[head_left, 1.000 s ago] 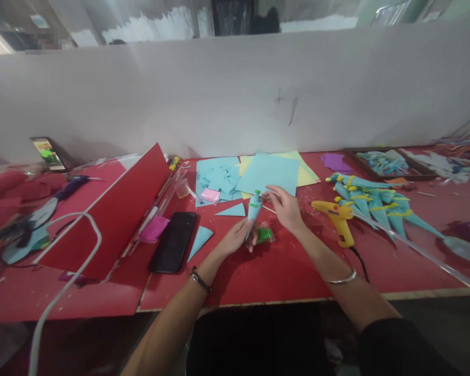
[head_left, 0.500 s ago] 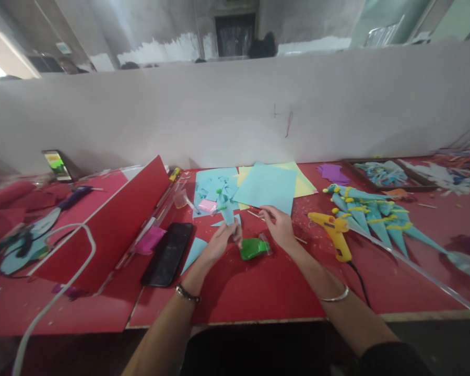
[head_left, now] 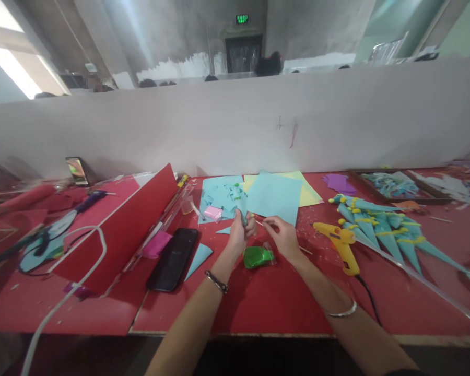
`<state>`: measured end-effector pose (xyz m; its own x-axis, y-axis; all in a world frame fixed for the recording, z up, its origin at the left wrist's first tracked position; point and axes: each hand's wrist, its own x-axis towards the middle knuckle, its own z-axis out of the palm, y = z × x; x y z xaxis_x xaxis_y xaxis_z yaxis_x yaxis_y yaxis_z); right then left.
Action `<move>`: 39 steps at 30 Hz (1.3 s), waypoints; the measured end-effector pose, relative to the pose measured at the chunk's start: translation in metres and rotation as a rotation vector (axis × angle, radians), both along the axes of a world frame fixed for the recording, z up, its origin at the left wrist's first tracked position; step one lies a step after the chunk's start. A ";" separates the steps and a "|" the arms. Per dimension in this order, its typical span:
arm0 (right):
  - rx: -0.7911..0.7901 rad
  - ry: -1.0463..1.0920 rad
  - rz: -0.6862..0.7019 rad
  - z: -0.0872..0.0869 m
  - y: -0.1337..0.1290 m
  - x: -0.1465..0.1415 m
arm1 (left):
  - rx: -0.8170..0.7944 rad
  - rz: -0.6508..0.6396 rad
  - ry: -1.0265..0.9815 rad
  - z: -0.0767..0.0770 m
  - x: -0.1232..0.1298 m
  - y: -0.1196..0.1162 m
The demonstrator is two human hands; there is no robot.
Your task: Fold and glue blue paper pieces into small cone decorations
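Observation:
My left hand (head_left: 241,232) is closed round a light blue paper cone (head_left: 243,209) with green balls at its top. To its right, my right hand (head_left: 282,235) pinches a thin stick (head_left: 258,223), whose tip points toward the cone. Just below and between the hands lies a green packet (head_left: 257,257) on the red table. Light blue sheets (head_left: 276,193) and a yellow sheet (head_left: 307,190) are behind them. A small pink packet (head_left: 213,213) rests among blue paper scraps.
A black phone (head_left: 173,259) and a red board (head_left: 121,230) stand to the left. On the right are a yellow glue gun (head_left: 339,243), finished blue cones (head_left: 387,224) with yellow trim, and a tray (head_left: 395,196) of paper strips. A white partition (head_left: 219,125) closes the back.
My left hand has turned more upright with the cone and moved right, nearer my right hand. The whole view has shifted slightly, showing more of the wall above.

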<state>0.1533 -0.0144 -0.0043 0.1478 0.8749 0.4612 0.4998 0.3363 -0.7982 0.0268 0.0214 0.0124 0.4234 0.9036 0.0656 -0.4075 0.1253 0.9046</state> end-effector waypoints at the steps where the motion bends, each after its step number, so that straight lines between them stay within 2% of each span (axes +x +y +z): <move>1: 0.014 0.008 -0.018 0.000 0.001 0.000 | 0.022 0.007 0.043 -0.006 0.004 -0.001; 4: 0.048 0.076 -0.073 0.000 0.002 -0.001 | 0.117 0.001 0.253 -0.020 0.009 -0.005; 7: 0.092 0.141 -0.089 0.002 0.000 -0.002 | 0.178 -0.004 0.349 -0.025 0.010 -0.009; 13: 0.149 0.108 -0.124 0.007 -0.003 -0.004 | 0.200 -0.073 0.351 -0.021 0.013 -0.015; 21: 0.405 0.028 -0.175 0.014 -0.003 -0.005 | 0.257 -0.151 0.340 -0.024 0.017 -0.017; 31: 0.385 0.153 -0.192 0.016 -0.004 -0.004 | 0.227 -0.210 0.288 -0.019 0.019 -0.020; 39: 0.379 0.117 -0.170 0.020 -0.007 -0.005 | 0.235 -0.214 0.289 -0.020 0.019 -0.020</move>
<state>0.1483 -0.0212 0.0153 0.3454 0.6057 0.7168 0.4866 0.5376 -0.6886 0.0458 0.0012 -0.0075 0.6307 0.7681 0.1106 -0.1205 -0.0439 0.9917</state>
